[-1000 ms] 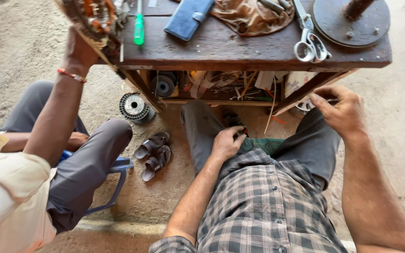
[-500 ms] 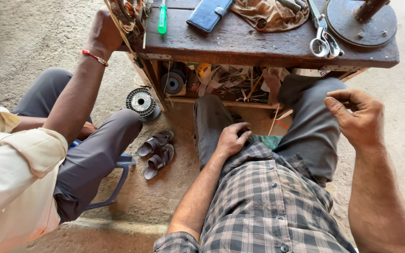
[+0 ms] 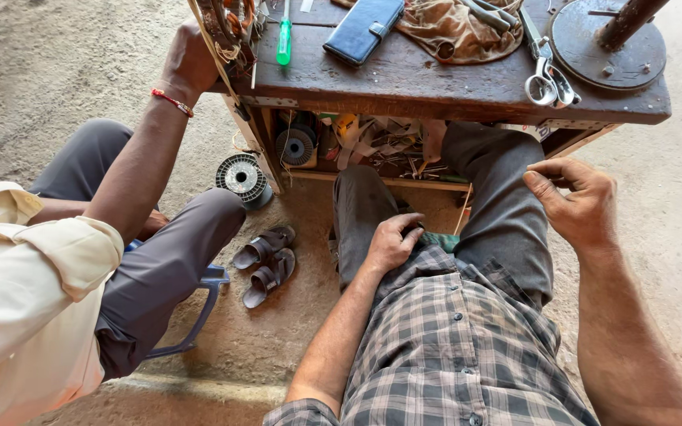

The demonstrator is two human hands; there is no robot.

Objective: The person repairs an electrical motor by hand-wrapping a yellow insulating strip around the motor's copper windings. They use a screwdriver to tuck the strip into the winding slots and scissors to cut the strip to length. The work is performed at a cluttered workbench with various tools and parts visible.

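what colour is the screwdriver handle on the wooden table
Bright green; the screwdriver lies near the table's left end, clearest in the head view.
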